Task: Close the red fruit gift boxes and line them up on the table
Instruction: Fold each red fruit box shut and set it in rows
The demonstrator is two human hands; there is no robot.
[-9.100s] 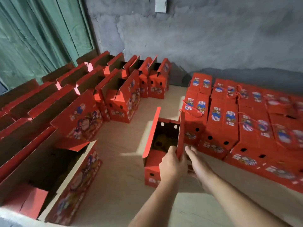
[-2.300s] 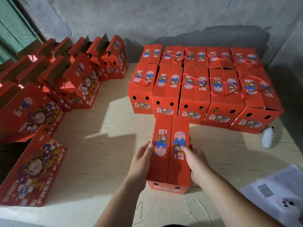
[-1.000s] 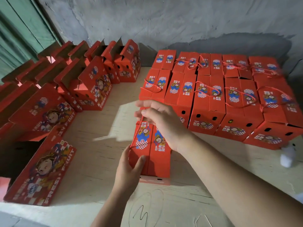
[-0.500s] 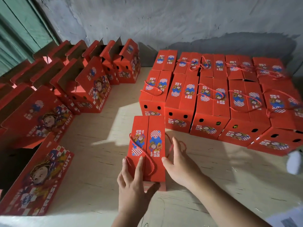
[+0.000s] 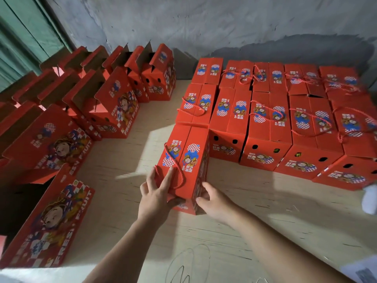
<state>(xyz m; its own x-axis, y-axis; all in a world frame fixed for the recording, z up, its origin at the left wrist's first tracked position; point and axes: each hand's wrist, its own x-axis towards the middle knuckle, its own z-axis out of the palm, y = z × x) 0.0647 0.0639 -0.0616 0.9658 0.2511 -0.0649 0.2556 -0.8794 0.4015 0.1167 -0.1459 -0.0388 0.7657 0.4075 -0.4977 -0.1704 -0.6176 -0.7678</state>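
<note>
At the near edge of the table (image 5: 126,231), a closed red box (image 5: 184,166) is held between two hands, its far end just beside the front row of finished boxes. The left hand (image 5: 156,196) is laid over the near left corner of the lid, fingers spread and bent over the top with the thumb tucked under the near end, so the flaps are kept down and the box is grasped. The right hand (image 5: 212,201) is pressed against the near right side, its fingers curled around that corner; the box is thus gripped from both sides, which seems meant to steer it squarely into line. A red cord handle (image 5: 173,164) is draped loosely over the lid, out of the way of the flaps. Toward the right half of the table, the closed boxes (image 5: 263,123) are packed side by side in rows reaching to the far edge, cords laid on top. Along the left edge, the open boxes (image 5: 114,105) are stood with flaps raised, apparently waiting to be closed. Behind the far edge, a grey wall (image 5: 204,23) is seen.
</note>
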